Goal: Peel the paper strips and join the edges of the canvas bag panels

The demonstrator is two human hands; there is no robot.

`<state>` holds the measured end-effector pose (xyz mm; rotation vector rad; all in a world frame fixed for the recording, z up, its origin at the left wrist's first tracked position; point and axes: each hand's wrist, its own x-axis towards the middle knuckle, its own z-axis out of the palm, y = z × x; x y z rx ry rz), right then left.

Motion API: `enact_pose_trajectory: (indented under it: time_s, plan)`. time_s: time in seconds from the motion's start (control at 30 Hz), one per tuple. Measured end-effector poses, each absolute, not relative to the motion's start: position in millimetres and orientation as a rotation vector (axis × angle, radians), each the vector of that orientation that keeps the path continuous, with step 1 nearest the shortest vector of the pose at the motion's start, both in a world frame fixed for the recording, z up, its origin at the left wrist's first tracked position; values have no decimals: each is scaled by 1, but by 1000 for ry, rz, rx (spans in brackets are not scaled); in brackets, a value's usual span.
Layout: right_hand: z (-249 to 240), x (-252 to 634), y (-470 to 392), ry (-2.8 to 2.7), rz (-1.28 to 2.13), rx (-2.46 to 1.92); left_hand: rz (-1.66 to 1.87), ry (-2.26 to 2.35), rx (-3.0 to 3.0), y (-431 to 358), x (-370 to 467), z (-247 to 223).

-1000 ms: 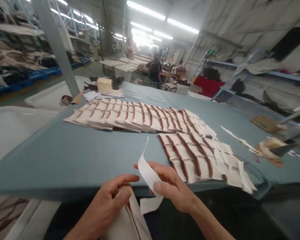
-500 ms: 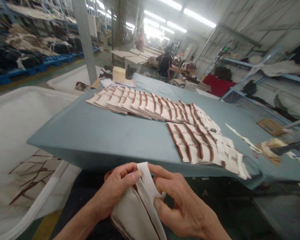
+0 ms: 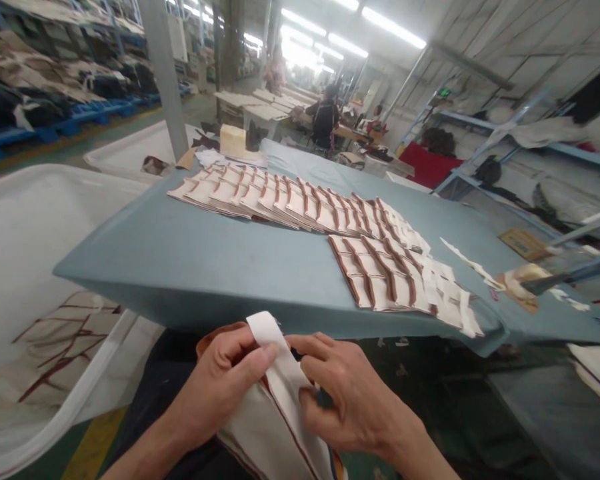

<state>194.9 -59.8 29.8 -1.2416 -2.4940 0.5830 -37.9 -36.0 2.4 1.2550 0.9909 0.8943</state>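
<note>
Between my hands is a cream fabric piece [image 3: 253, 430] with dark brown edging, held just in front of the table's near edge. A white fabric strip [image 3: 275, 337] runs along its upper edge, its end sticking up past my fingers. My left hand [image 3: 223, 380] is closed, its thumb pressing the strip near the top against fingers partly hidden behind. Lower down on the other side, my right hand [image 3: 353, 390] pinches the strip between thumb and bent fingers. The lower end of the fabric runs out of view.
A blue-grey covered table [image 3: 195, 250] carries overlapping cream panels [image 3: 300, 203] with brown seams and a nearer stack [image 3: 380, 273]. At left stands a white bin [image 3: 45, 220] with similar panels inside. A metal post [image 3: 165, 87] rises behind it. A person [image 3: 325, 120] sits farther back.
My hands and the fabric have shifted slightly left in view. The strip's end now stands higher and leans left above my left thumb. Both hands keep their hold.
</note>
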Motion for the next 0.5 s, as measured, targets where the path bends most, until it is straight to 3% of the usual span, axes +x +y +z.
enact_pose_trajectory:
  time_s: [0.13,0.5]
  plan:
    - [32,205,-57,-2137,807,-1485,851,971,1488,-47,-42,9]
    - [22,133,-51,-1472,1199,-1129,816,984,1630,-55,-42,5]
